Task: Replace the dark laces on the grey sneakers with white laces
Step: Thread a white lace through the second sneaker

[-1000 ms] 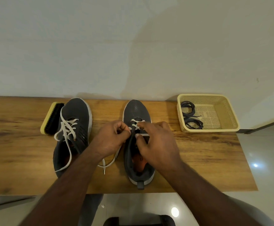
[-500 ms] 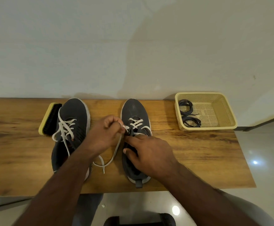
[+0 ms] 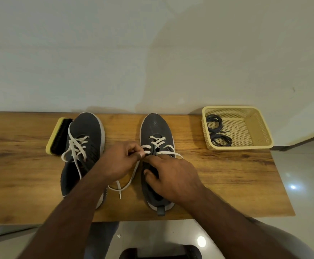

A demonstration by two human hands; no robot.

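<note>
Bench: wooden bench [image 3: 218,176] set against a pale wall [image 3: 152,53], its near edge toward the person.
Right sneaker: grey right sneaker [image 3: 155,128] at the middle of the bench, toe toward the wall, partly laced with a white lace [image 3: 158,141].
Left hand: left hand [image 3: 121,161] pinches the white lace at the sneaker's left eyelets; slack loops down onto the wood between the shoes.
Right hand: right hand [image 3: 173,176] rests on the sneaker's opening, fingers curled over its collar.
Left sneaker: grey left sneaker [image 3: 85,128] beside it, with its own white lace [image 3: 77,146] loose.
Brush: shoe brush [image 3: 59,137] touching the left sneaker's far left side.
Basket: cream basket [image 3: 259,128] at the far right corner, holding coiled dark laces [image 3: 218,131].
</note>
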